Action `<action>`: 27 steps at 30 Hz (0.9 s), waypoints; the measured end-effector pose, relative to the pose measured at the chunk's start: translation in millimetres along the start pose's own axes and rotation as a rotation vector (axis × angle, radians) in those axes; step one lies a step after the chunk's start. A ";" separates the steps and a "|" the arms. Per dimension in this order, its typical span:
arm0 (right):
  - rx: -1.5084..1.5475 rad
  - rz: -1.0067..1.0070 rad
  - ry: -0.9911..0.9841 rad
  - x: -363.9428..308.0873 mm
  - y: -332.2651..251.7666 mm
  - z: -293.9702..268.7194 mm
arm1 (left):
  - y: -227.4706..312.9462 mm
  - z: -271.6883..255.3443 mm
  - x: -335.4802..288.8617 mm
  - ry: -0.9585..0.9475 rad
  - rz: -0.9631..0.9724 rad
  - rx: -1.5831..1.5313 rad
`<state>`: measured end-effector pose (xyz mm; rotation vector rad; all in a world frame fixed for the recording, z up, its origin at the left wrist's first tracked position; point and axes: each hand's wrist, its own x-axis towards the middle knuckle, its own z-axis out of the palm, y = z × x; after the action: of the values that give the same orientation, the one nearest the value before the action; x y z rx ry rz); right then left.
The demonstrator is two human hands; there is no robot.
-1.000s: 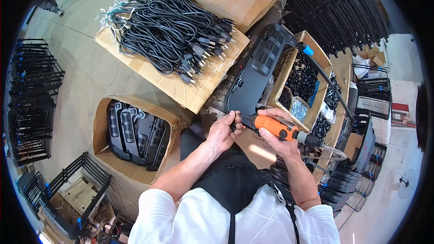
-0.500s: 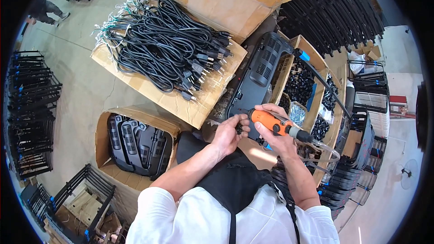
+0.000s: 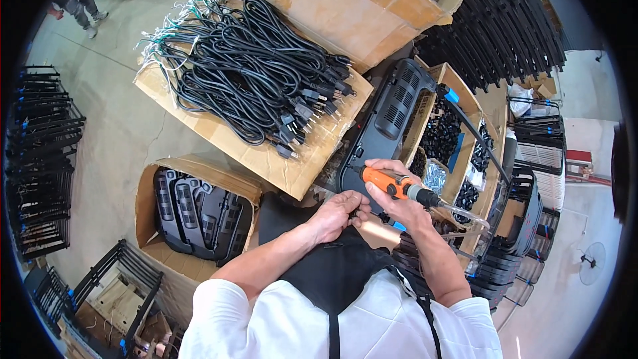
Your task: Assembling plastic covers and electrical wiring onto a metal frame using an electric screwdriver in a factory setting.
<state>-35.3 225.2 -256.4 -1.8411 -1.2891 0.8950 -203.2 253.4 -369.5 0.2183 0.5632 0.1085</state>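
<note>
My right hand (image 3: 397, 194) grips an orange pneumatic screwdriver (image 3: 384, 181) with a clear hose at its rear end. The tool's tip points left, over the near end of a black plastic housing (image 3: 372, 134) with slotted vents. Whether the tip touches the housing, I cannot tell. Just below the tip, my left hand (image 3: 340, 216) is closed, its fingers curled round small dark pieces. They look like screws but are mostly hidden by the fingers. A black apron lies beneath both hands.
Black power cords (image 3: 246, 66) lie heaped on cardboard at the left. Below them, a carton (image 3: 149, 239) holds more black housings. At the right, a divided wooden tray (image 3: 458, 189) contains small black parts and bagged screws. Racks of black frames (image 3: 46, 159) stand on the far left; a person walks beyond.
My left hand has dropped away from the screwdriver's tip, and its fingers have closed further. The tip now sits over the housing's near end. The view has shifted slightly.
</note>
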 end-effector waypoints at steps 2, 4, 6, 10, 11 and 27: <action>-0.023 0.046 -0.025 3.9 -0.1 0.1 | 1.5 -11.3 3.2 -0.013 0.007 0.038; -0.029 0.036 -0.033 6.6 0.6 1.0 | 3.6 -17.3 5.5 -0.031 0.015 0.082; -0.037 0.023 -0.034 9.5 2.2 -0.6 | 6.8 -17.1 7.9 -0.052 0.006 0.183; -0.046 -0.008 -0.056 13.1 2.0 -0.6 | 4.3 -17.1 10.3 -0.022 0.033 0.136; -0.058 -0.025 -0.075 15.8 -1.3 -0.9 | 7.1 -13.4 8.3 0.041 0.058 0.077; 0.376 -0.040 0.191 7.1 13.5 -116.5 | 59.6 71.1 114.3 0.042 0.126 -0.387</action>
<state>71.4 210.2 -209.3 -1.5571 -0.9617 0.8507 -71.2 317.2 -356.1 -0.1255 0.5588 0.3408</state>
